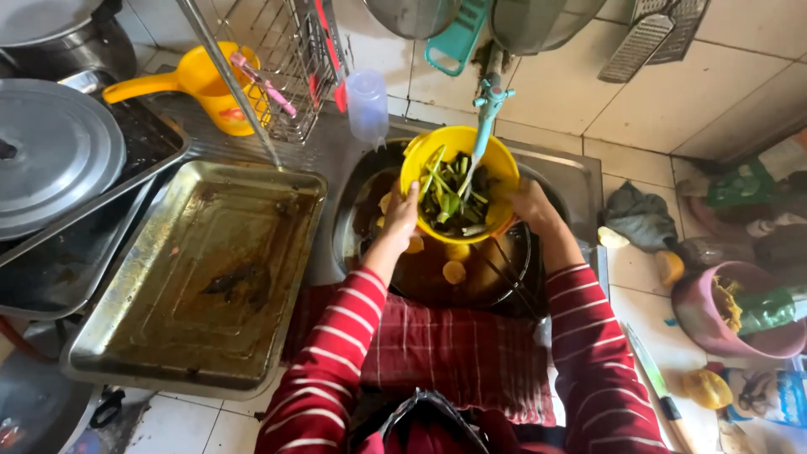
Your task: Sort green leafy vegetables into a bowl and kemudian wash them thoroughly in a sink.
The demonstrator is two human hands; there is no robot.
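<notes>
While a greasy metal tray [197,277] sits at my left, my left hand [402,214] and right hand [531,204] grip the yellow bowl [459,181] of green vegetable pieces (fingers curled over its rim) under the tap [487,105]. I judge this the rinsing step; next calls for a steady tilt over the sink [580,181].
</notes>
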